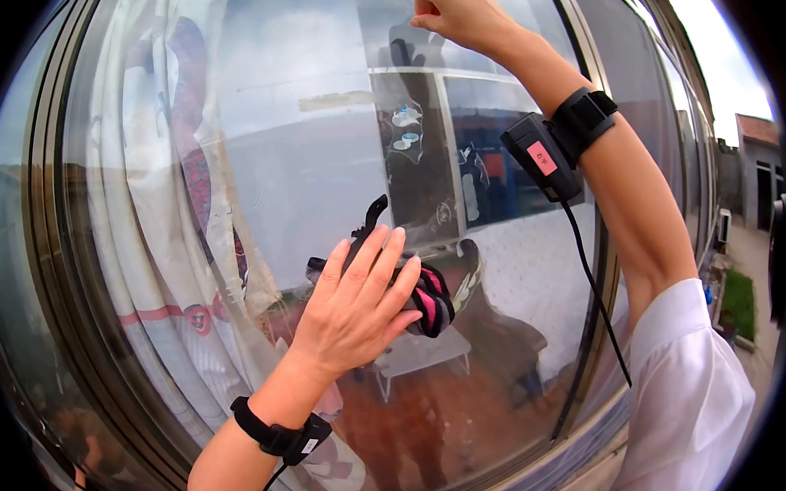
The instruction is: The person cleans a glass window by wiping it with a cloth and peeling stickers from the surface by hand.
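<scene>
My left hand (pixel 356 305) lies over a black, grey and pink pad-like window cleaner (pixel 433 301) against the glass pane (pixel 265 180). Its fingers point up across the top of the pad, and the thumb is at the right side. A black curved end of the pad sticks out above my fingertips; much of the rest is under the hand. High up, cut by the top edge of the view, my right hand (pixel 460 12) is closed in front of the glass. What it holds, if anything, is hidden. Both forearms wear black straps with small boxes.
Behind the glass hangs a pale patterned curtain (pixel 144 176) on the left. A small white table (pixel 428 349) shows through or in the pane, mixed with reflections. Metal window frames (pixel 54 147) run along both sides. A black cable (pixel 595 278) hangs from the right wrist box (pixel 539 155).
</scene>
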A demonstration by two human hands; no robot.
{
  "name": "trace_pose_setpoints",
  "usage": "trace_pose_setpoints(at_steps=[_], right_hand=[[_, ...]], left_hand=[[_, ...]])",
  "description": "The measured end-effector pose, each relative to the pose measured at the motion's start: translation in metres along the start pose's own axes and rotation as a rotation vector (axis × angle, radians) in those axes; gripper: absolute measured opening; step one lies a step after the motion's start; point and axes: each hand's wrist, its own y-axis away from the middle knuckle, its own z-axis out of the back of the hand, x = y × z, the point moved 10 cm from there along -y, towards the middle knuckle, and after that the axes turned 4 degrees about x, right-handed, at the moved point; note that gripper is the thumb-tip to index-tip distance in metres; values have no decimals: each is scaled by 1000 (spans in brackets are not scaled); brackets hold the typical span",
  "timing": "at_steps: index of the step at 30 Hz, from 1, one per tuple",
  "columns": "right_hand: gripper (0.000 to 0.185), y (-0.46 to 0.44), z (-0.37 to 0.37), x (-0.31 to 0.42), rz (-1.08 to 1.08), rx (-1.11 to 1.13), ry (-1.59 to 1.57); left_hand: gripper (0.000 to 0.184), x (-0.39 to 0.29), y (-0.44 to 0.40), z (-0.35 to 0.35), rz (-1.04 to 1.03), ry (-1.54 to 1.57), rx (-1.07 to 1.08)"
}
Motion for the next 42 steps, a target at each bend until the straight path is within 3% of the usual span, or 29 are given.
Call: trace_pose_setpoints(at_steps=[6, 8, 11, 18, 20, 24, 29, 33, 36, 42], right_hand=[[20, -3, 5, -9, -50, -135, 0], [20, -3, -1, -18, -137, -4, -127], [22, -7, -3, -10, -66, -12, -36], [23, -6, 3, -11, -163, -82, 27], [20, -6, -5, -20, -188, 49, -90], [20, 0, -8, -15, -128, 58, -51], [20, -3, -7, -10, -96, -90, 96], [19, -3, 0, -24, -97, -114, -51], [19, 2, -2, -13, -14, 16, -86], [20, 1, -7, -11, 67, -134, -15]], left_hand=[[54, 1, 1, 0, 0, 11, -5], [54, 0, 0, 1, -1, 13, -2], [55, 0, 0, 1, -2, 12, 7], [54, 0, 1, 0, 10, 18, 1], [54, 1, 0, 1, 9, 22, -4], [54, 0, 0, 2, -8, 10, 0], [54, 0, 0, 1, -2, 13, -3], [53, -1, 0, 1, -7, 13, -7], [53, -1, 0, 1, -9, 4, -8], [53, 0, -1, 0, 1, 5, -2]])
